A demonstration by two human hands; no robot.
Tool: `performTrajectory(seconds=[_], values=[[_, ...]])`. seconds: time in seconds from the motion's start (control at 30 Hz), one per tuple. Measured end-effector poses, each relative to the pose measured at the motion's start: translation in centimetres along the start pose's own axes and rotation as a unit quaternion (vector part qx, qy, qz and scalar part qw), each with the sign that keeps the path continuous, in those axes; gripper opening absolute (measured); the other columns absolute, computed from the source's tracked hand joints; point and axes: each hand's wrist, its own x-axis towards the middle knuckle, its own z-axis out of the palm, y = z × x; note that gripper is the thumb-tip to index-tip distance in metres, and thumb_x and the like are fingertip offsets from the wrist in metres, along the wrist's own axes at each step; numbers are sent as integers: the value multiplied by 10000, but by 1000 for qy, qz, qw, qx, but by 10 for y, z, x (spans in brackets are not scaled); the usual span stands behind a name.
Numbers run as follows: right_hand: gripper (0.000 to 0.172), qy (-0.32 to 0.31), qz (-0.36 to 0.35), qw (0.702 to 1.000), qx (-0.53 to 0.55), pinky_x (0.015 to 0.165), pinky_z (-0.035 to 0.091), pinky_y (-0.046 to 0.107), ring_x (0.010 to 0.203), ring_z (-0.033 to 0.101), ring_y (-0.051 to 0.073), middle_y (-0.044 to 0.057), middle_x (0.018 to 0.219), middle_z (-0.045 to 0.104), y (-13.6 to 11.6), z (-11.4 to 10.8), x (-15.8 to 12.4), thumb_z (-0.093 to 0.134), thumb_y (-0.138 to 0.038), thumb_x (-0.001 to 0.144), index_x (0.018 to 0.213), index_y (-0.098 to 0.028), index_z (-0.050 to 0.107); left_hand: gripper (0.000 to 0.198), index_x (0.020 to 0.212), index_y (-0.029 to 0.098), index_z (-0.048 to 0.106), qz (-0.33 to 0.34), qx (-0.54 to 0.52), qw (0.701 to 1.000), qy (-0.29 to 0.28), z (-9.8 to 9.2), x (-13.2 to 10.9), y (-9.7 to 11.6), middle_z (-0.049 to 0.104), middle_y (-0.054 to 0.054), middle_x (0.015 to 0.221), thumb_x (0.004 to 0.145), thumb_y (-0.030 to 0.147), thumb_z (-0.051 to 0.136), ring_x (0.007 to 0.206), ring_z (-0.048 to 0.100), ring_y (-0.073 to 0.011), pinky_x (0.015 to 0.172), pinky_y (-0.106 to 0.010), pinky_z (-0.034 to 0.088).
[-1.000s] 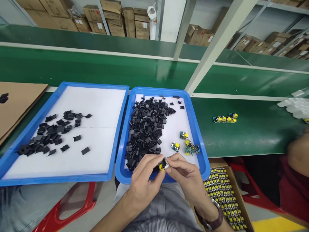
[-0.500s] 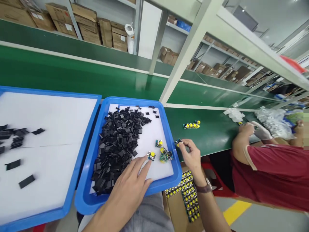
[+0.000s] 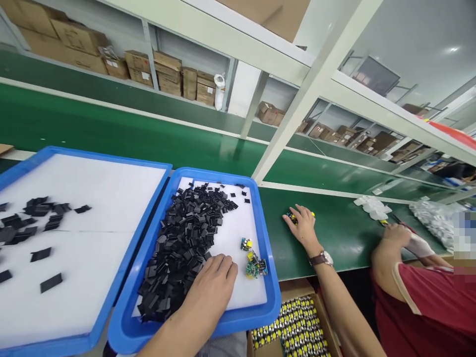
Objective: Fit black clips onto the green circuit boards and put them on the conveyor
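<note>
My left hand (image 3: 215,280) is over the blue tray (image 3: 274,277), by the edge of a heap of small black pieces (image 3: 186,238). Its fingers are curled and close together; whatever lies under them is hidden. To the right of it on the white liner are a small circuit board with a yellow part (image 3: 246,243) and a cluster of similar boards (image 3: 256,267). My right hand (image 3: 304,225) is on the green bench, fingers bent around a small circuit board (image 3: 292,217) in the row of boards there, mostly covered by the hand.
A second blue-rimmed tray (image 3: 111,166) with scattered black pieces stands at the left. Below the bench edge, a cardboard box (image 3: 329,317) holds rows of yellow-topped boards. A co-worker in a red sleeve (image 3: 420,287) works at the right, near clear plastic bags (image 3: 431,223). A pale post (image 3: 286,129) rises behind.
My right hand has moved from the tray's right rim out to the row on the bench with its board. The left fingers have curled in, and the board at their tips is hidden.
</note>
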Motion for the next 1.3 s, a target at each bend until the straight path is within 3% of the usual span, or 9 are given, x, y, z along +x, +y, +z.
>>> performTrajectory(seconds=[0.13,0.33,0.6,0.8,0.87,0.97,1.13,1.2,1.3], values=[[372,-47,-83,994,53,1127,411,562,1298,559,340,181,1290,704,-59,4,9,541,-437,1037,1233,-174,716,496,1180,136,672,-21,-23,999,-8,-5,-1,4,712,-127,1077,784,-106,494,964,685,-303,894,-436,572],[258,-174,-151,968,104,1069,486,438,1196,659,281,128,1253,742,-148,30,34,626,-251,1003,1236,-196,722,463,1319,188,609,-33,-193,976,92,-15,-30,8,647,-118,1116,912,3,486,987,696,-252,873,-358,610],[65,-206,-58,971,104,852,592,403,879,727,210,54,945,753,-159,51,74,702,-201,954,952,-137,715,298,1255,288,654,-157,-423,883,131,-23,-76,-7,697,-71,1204,970,230,594,1085,703,-233,945,-291,588],[122,-185,-68,961,195,821,594,328,863,728,192,74,987,759,-201,-7,15,632,-128,949,1008,-178,726,308,1245,295,692,-213,-613,750,126,-23,-73,-21,630,-85,1251,1067,398,463,868,698,-181,752,-288,610],[119,-172,-104,933,299,804,592,314,879,719,186,51,966,744,-225,-27,-19,647,-156,957,1017,-214,732,268,1247,298,673,-223,-595,759,144,-24,-67,-23,590,-81,1313,1044,407,535,863,681,-166,746,-284,593],[243,-160,-130,887,414,810,581,318,920,707,183,45,995,728,-251,-47,-61,652,-119,966,1141,-266,736,161,1125,270,682,-194,-516,817,169,-27,-63,-24,583,-65,1290,1044,331,557,1060,650,-187,907,-289,538],[271,-200,-48,859,469,720,566,286,801,693,154,18,881,721,-260,-55,-83,641,-95,979,1136,-281,760,203,1046,235,667,-144,-474,852,168,-33,-71,-20,579,-63,1238,1075,217,467,1171,602,-186,998,-290,471],[227,-208,-7,842,498,706,569,279,780,695,150,11,859,725,-260,-53,-86,650,-119,984,1095,-281,765,185,1020,230,675,-156,-486,842,174,-32,-74,-18,588,-63,1210,1066,226,496,1129,617,-190,955,-289,493],[299,-177,-1,834,522,848,589,327,960,707,188,47,1041,739,-265,-46,-94,738,-133,928,1184,-288,741,184,993,217,692,-198,-581,769,180,-30,-75,-16,598,-59,1161,1056,295,538,843,643,-139,739,-265,545]])
